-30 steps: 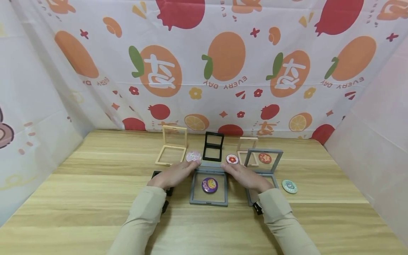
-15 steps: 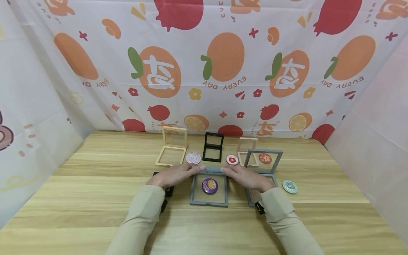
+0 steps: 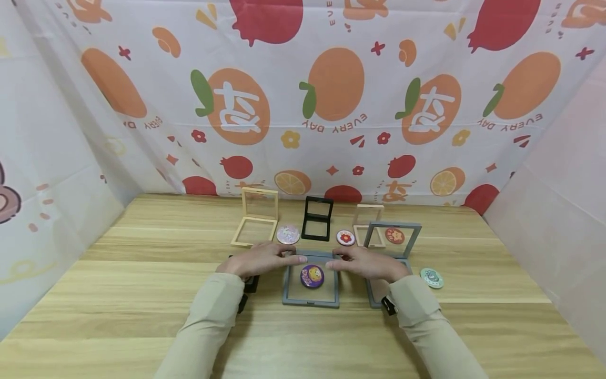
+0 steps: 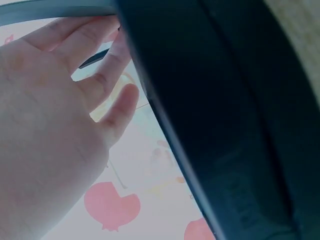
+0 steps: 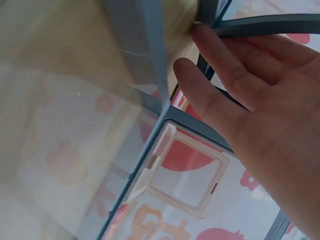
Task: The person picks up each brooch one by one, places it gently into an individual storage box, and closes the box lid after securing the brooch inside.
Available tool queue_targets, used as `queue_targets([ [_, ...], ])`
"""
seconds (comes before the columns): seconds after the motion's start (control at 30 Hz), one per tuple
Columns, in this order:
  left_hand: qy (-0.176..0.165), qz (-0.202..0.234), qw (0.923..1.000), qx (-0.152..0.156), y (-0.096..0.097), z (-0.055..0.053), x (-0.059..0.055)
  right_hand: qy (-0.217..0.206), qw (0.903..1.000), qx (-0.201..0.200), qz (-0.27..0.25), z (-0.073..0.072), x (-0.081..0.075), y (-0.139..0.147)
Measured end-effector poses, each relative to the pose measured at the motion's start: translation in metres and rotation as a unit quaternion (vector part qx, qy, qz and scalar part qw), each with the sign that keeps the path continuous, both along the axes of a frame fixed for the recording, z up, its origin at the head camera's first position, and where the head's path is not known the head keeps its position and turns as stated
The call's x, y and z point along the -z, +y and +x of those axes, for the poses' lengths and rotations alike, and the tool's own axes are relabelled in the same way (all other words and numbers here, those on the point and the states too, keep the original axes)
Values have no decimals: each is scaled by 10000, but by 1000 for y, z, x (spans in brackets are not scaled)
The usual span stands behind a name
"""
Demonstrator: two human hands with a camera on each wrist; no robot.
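Observation:
In the head view a grey square display frame with clear film lies on the table, with a round purple badge in its middle. My left hand is at its far left corner, fingers by the far edge and the straight thumb reaching over the film. On the other side my right hand mirrors it, fingertips at the far right corner and thumb apart from them. The right wrist view shows that hand with thumb and index finger separated beside a grey bar. Extended fingers of the left hand meet a grey edge in the left wrist view.
A second grey frame stands unfolded under my right forearm; a dark frame is partly hidden below my left wrist. Farther back are yellow, black and pale frames. Several badges lie among them, including a green one.
Both thumbs have come off the grey frame's far bar and moved nearer, over the film. The far bar sits slightly lower in view than a second ago. The purple badge has stayed in place.

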State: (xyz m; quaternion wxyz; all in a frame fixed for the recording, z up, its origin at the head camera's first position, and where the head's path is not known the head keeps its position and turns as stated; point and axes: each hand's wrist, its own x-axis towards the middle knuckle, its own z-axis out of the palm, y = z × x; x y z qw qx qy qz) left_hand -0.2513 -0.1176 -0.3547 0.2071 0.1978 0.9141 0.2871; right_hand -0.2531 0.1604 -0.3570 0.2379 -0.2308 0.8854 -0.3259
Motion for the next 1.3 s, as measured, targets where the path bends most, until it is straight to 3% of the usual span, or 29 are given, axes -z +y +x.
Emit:
queue_targets([
  [0.33, 77, -110, 9998, 152, 0, -1, -3, -18, 9984, -498, 257, -11, -4, 0],
  [0.63, 71, -414, 9985, 361, 2, -3, -6, 85, 9955, -708, 625, -15, -9, -1],
  [0.83, -83, -590, 9979, 268, 5, -3, -10, 168, 9937, -904, 642, -18, -10, -4],
  [1.07, -35, -992, 9939, 471, 11, -5, -16, -41, 9936, -944, 627, -19, -9, -6],
  [1.3, -318, -871, 9945, 482, 14, -8, -18, -384, 9933, -821, 714, -17, -11, -11],
])
